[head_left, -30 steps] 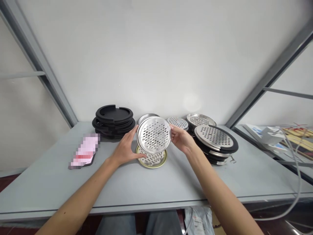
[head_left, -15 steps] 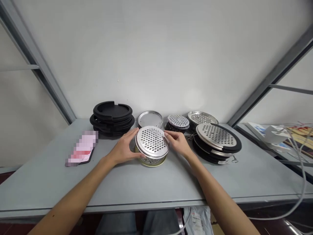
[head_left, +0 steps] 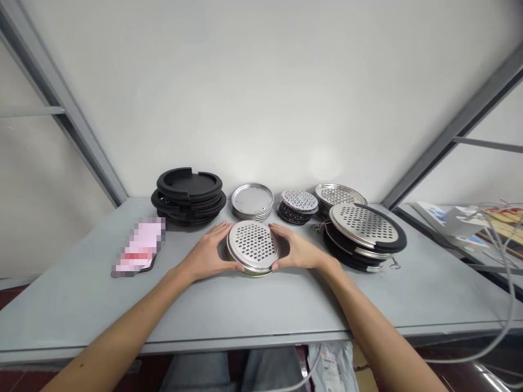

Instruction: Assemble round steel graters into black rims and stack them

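A round perforated metal disc lies flat at the middle of the table, over a base whose thin gold-coloured rim just shows at the front. My left hand is curved about the disc's left edge, thumb at the front and fingers behind. On the opposite side my right hand grips the right edge in the same way. Behind the disc stands a stack of plain metal rings or lids. Right of that is a pile of smaller perforated discs.
Black round rings are stacked at the back left, near a pixelated phone. To the right sit large perforated discs with black rims and another metal stack. A white cable hangs at the far right.
The perforated disc has come down and levelled onto the base. My right hand has moved from the disc's upper right edge to wrap its right side.
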Demonstrator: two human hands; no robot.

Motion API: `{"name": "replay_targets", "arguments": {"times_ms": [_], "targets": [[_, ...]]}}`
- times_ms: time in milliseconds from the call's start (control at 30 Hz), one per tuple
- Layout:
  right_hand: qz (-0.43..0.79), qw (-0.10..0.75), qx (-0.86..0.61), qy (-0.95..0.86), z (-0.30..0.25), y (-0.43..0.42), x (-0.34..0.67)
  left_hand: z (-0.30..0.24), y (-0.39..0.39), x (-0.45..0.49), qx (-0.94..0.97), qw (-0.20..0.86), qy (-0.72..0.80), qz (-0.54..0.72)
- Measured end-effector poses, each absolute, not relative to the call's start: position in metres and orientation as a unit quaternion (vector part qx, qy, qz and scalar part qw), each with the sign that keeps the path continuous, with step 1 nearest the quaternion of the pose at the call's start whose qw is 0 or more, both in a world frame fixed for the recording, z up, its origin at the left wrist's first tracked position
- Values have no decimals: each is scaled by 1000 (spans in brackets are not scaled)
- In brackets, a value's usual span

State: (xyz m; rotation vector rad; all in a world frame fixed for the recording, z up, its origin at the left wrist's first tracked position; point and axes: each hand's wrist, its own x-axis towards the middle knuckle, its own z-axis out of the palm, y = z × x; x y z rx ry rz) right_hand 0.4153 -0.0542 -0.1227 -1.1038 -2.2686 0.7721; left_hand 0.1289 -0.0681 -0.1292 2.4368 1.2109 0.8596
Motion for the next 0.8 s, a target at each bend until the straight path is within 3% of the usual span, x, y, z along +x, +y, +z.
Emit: {"name": "replay_targets", "arguments": {"times_ms": [300,800], "targets": [[259,253,-391,-846,-125,-55,413,-139,-67,126,866,150,431,207],[232,225,-413,-851,-136,-49,418,-148,-66,125,863,138,434,220]]}}
